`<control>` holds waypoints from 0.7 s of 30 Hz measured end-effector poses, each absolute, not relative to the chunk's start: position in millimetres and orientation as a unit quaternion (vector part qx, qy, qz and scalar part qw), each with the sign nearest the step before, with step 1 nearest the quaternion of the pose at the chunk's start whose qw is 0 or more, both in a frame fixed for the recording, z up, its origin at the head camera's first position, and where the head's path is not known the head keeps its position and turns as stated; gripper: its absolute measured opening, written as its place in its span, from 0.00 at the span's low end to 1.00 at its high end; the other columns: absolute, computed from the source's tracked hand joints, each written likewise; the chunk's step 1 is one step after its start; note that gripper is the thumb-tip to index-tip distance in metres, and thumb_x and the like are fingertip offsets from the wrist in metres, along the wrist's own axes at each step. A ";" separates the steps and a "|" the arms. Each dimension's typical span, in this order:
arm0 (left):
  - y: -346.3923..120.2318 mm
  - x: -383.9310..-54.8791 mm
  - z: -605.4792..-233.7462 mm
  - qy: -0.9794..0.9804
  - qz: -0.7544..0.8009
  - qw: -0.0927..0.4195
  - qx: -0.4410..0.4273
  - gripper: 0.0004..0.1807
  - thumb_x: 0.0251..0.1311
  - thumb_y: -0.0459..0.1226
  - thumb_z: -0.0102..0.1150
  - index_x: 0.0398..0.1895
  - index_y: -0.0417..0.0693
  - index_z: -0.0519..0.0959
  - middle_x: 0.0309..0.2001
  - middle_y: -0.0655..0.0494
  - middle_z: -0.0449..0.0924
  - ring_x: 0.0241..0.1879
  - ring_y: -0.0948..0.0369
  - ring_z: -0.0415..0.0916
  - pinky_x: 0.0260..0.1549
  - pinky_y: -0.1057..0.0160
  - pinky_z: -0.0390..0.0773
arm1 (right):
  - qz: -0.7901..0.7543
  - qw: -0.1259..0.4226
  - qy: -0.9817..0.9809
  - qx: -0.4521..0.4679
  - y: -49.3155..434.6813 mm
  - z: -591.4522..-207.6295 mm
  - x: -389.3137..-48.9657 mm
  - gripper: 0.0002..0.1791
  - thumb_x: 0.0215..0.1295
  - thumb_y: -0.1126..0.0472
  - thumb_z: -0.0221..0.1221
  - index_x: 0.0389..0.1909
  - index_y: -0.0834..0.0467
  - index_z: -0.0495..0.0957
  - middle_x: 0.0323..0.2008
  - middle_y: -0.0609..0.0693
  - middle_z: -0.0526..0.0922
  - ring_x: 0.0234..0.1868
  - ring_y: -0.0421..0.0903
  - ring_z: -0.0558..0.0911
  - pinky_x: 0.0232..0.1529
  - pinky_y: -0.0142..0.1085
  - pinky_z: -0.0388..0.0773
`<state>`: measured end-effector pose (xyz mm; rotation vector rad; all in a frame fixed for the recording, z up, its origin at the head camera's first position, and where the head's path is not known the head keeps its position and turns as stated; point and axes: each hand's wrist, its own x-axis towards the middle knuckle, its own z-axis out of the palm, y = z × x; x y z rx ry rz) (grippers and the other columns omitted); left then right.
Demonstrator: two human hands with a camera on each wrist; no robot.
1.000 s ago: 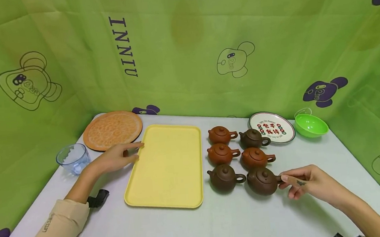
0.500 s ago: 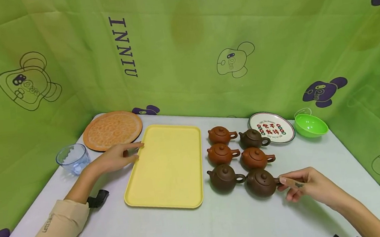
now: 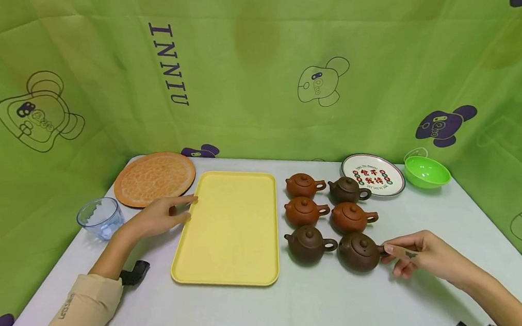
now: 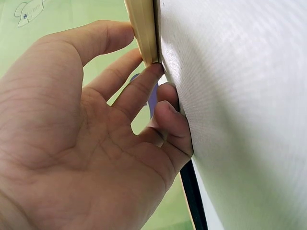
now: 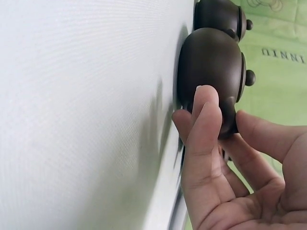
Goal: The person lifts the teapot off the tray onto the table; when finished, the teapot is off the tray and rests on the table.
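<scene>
My right hand (image 3: 420, 255) pinches the handle of a dark brown teapot (image 3: 358, 253), the front right one of a group. In the right wrist view this teapot (image 5: 208, 62) stands upright on the white surface, its handle partly hidden by my fingers. Another dark brown teapot (image 3: 306, 244) is just to its left, and a reddish-brown teapot (image 3: 349, 217) is behind it. The thumb and fingertips of my left hand (image 3: 156, 217) touch the left edge of a yellow tray (image 3: 231, 227). Up close in the left wrist view, they rest against the tray's rim (image 4: 143, 28).
Two reddish-brown teapots (image 3: 306, 211) and a dark one (image 3: 348, 190) stand farther back. Behind them are a white plate (image 3: 395, 185) with red characters and a green bowl (image 3: 427, 173). A round orange-brown mat (image 3: 155, 178) and a blue glass bowl (image 3: 101, 218) are at the left.
The dark teapot in my right hand shifts very slightly toward the front, with the hand following. My left hand and the tray stay where they were.
</scene>
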<state>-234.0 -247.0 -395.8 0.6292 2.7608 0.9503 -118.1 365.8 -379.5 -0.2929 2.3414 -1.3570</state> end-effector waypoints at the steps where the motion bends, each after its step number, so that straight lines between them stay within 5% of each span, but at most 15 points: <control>1: -246.5 -234.1 -395.6 0.921 0.318 0.077 0.210 0.27 0.75 0.40 0.60 0.76 0.48 0.74 0.58 0.48 0.84 0.34 0.60 0.68 0.31 0.65 0.68 | -0.487 0.209 0.841 -0.105 366.3 -379.4 -117.9 0.25 0.82 0.60 0.55 0.65 0.79 0.74 0.43 0.51 0.93 0.33 0.44 0.91 0.37 0.42 0.88; 7: -246.1 -237.6 -396.0 0.919 0.320 0.079 0.216 0.28 0.75 0.40 0.60 0.76 0.47 0.74 0.59 0.49 0.83 0.34 0.59 0.68 0.31 0.65 0.68 | -0.487 0.215 0.840 -0.107 368.0 -378.7 -117.7 0.25 0.83 0.59 0.54 0.65 0.77 0.75 0.44 0.52 0.93 0.35 0.44 0.91 0.38 0.42 0.89; 13: -247.6 -239.2 -399.3 0.919 0.319 0.079 0.219 0.28 0.75 0.40 0.60 0.76 0.47 0.74 0.48 0.51 0.84 0.32 0.59 0.68 0.30 0.65 0.68 | -0.478 0.221 0.841 -0.124 369.3 -377.1 -118.1 0.23 0.83 0.59 0.53 0.65 0.74 0.76 0.46 0.55 0.92 0.36 0.47 0.91 0.38 0.43 0.88; 16: -247.5 -237.9 -399.8 0.918 0.323 0.078 0.218 0.29 0.76 0.42 0.59 0.78 0.47 0.72 0.50 0.49 0.84 0.33 0.59 0.68 0.30 0.65 0.68 | -0.461 0.215 0.851 -0.129 370.6 -375.2 -119.8 0.21 0.84 0.58 0.52 0.63 0.71 0.78 0.47 0.57 0.92 0.36 0.48 0.91 0.37 0.43 0.88; 21: -246.3 -233.6 -397.2 0.921 0.322 0.062 0.210 0.33 0.81 0.46 0.54 0.82 0.44 0.64 0.69 0.38 0.77 0.42 0.56 0.77 0.40 0.61 0.75 | -0.406 0.145 0.894 -0.122 372.6 -369.5 -124.4 0.19 0.84 0.56 0.52 0.58 0.67 0.82 0.43 0.56 0.91 0.32 0.44 0.89 0.33 0.41 0.87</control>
